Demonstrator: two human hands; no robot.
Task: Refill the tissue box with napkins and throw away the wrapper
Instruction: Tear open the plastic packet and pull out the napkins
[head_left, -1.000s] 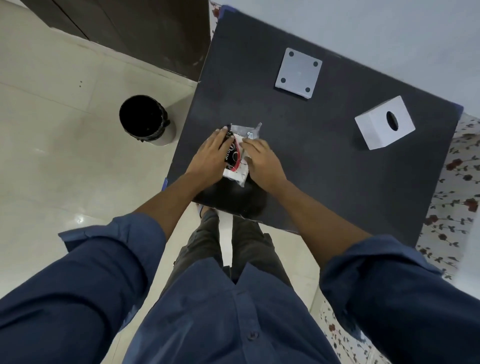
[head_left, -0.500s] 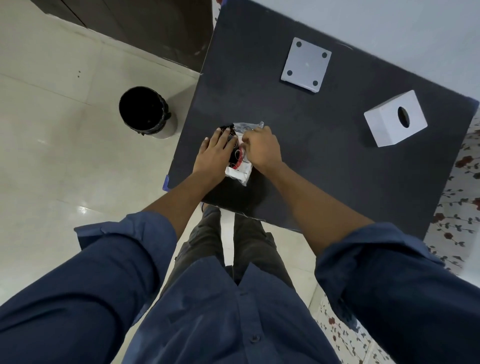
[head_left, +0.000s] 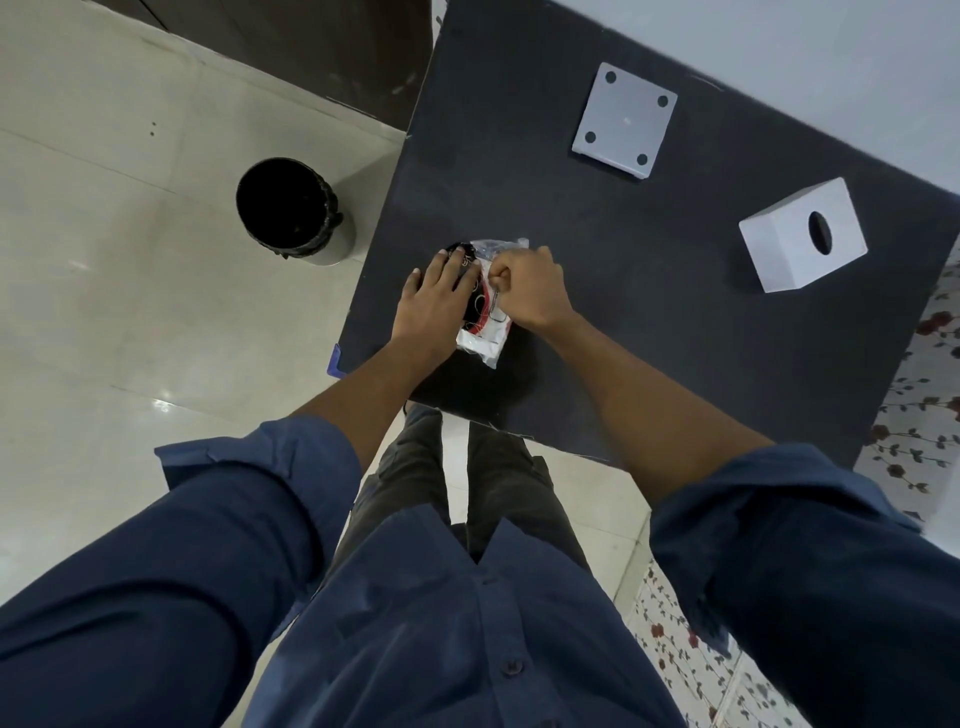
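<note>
napkin pack (head_left: 480, 332) lies flat on dark bench (head_left: 649, 322), near its front edge. left hand (head_left: 434, 301) spread flat on the pack, pressing, grasping nothing. right hand (head_left: 527, 293) clenched, grip pinching the clear wrapper (head_left: 496, 248) at the pack's far end. white tissue box (head_left: 802, 241) well right of the grip; its base plate (head_left: 623, 119) beyond. black bin (head_left: 293, 210) on floor, left.

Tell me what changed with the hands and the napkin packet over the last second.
The right hand went from lying flat on the napkin packet to a closed pinch on its clear wrapper at the top. The left hand stayed flat, pressing the packet on the black table. The tissue box, its base plate and the bin were not touched.
</note>
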